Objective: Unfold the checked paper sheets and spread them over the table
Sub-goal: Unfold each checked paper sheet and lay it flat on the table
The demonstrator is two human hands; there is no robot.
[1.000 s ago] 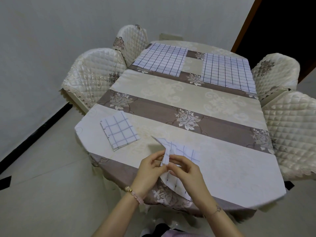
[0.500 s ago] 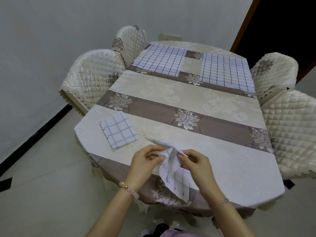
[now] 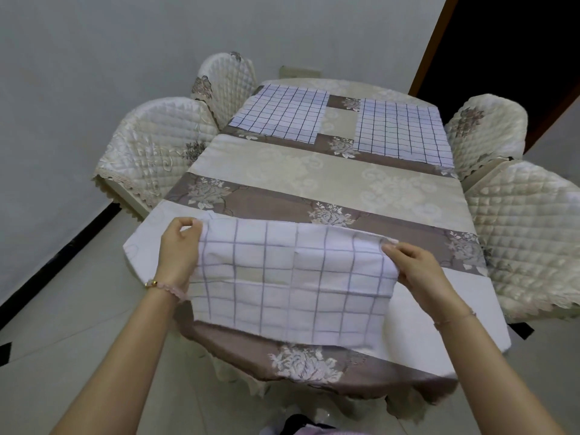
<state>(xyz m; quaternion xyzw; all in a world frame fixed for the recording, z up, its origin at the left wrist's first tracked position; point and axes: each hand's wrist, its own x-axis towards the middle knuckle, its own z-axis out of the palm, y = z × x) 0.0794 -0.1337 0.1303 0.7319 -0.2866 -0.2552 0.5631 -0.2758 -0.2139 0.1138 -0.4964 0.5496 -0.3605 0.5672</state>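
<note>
Single head-worn view, looking forward and steeply down, close above the table's (image 3: 329, 171) near end.

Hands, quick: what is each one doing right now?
Left hand: closed, pinching the left top corner of the opened white checked paper sheet.
Right hand: closed, pinching the same sheet's right top corner.

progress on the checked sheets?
Done: two white checked paper sheets lie flat at the far end, far-left sheet and far-right sheet. In hand: left hand and right hand hold a third checked sheet stretched open. Left: laying it down.
</note>
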